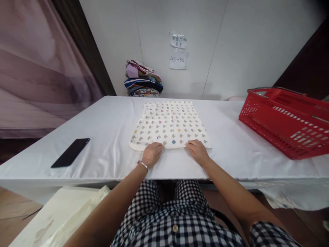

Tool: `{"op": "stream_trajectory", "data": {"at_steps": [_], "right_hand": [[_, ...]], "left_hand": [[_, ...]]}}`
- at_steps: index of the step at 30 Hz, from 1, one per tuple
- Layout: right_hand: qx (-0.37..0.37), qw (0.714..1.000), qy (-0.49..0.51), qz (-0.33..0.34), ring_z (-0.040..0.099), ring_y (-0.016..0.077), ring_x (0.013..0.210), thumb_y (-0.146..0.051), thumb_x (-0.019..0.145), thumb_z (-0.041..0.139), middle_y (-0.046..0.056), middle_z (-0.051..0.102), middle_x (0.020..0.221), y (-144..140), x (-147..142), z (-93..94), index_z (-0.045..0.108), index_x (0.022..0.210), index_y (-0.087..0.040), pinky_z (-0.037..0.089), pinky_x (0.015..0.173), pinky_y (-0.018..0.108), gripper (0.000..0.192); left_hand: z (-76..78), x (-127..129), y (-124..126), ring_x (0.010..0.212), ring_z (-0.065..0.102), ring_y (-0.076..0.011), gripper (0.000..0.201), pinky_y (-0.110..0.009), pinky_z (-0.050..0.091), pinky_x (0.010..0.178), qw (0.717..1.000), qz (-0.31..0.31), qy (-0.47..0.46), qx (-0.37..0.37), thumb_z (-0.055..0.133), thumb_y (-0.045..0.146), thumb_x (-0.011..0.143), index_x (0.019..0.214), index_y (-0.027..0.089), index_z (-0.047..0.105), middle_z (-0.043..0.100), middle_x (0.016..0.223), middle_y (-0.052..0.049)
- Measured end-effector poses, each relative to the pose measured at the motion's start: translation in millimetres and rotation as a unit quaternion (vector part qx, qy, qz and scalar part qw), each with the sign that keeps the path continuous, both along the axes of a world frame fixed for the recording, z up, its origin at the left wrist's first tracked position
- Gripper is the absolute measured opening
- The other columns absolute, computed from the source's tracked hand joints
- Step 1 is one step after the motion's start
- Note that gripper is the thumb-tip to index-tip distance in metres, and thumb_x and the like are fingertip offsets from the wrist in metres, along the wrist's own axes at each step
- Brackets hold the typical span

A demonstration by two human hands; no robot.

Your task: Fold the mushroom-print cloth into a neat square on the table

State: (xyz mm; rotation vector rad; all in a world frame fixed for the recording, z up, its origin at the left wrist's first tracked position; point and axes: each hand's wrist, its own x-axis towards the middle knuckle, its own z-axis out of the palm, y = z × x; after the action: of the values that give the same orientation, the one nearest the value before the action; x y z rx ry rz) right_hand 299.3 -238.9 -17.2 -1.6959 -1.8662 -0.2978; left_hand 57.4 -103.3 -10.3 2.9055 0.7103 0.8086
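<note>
- Resting on the near hem of a patterned cloth (169, 125), both hands sit side by side at the table's front edge.
- Left hand (152, 153): fingers curled down onto the cloth's near edge, left of centre; seems to pinch the hem, but the fingertips are tucked under and the grip itself cannot be confirmed. A bracelet (143, 165) sits on this wrist.
- Right hand (197, 151): knuckles up, fingers bent onto the same hem, right of centre; likewise pressing or pinching, exact hold not visible.
- Cloth: cream with small grey and coloured motifs, lying flat on the white table (108, 137), extending straight away from the hands toward the wall. Its near edge is under the fingers; its far edge lies close to the back of the table.
- Gap between the two hands: a short stretch of hem, uncovered.
- Black phone (70, 152) lies flat on the table, well to the left of the left hand.
- Red basket (285, 120) stands at the right, tilted, well apart from the right hand.
- Stack of folded clothes (143, 79) against the wall, beyond the cloth's far left corner.
- Two paper notes (178, 51) on the wall above; the lower reads "45-50".
</note>
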Motion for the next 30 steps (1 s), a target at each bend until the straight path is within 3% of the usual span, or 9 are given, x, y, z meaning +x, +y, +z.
{"op": "stream_trajectory", "data": {"at_steps": [9, 30], "right_hand": [[0.01, 1.0, 0.003, -0.012, 0.053, 0.0214, 0.088, -0.021, 0.091, 0.041, 0.007, 0.063, 0.097, 1.1, 0.2, -1.4, 0.067, 0.101, -0.023, 0.042, 0.077, 0.037, 0.028], [-0.004, 1.0, 0.014, 0.023, 0.049, 0.019, 0.083, -0.014, 0.086, 0.043, 0.005, 0.062, 0.088, 4.0, -0.4, -2.2, 0.064, 0.08, -0.02, 0.039, 0.076, 0.033, 0.022]], "left_hand": [[2.5, 1.6, -0.3, 0.088, 0.058, -0.0191, 0.027, -0.034, 0.047, 0.076, 0.999, 0.026, 0.015, 0.019, 0.044, 0.01, 0.081, 0.091, 0.021, 0.067, 0.067, 0.095, -0.006], [5.0, 0.9, -6.7, 0.09, 0.055, -0.0204, 0.02, -0.035, 0.045, 0.078, 0.998, -0.016, 0.053, 0.022, 0.046, 0.013, 0.083, 0.089, 0.018, 0.065, 0.063, 0.093, -0.008]]}}
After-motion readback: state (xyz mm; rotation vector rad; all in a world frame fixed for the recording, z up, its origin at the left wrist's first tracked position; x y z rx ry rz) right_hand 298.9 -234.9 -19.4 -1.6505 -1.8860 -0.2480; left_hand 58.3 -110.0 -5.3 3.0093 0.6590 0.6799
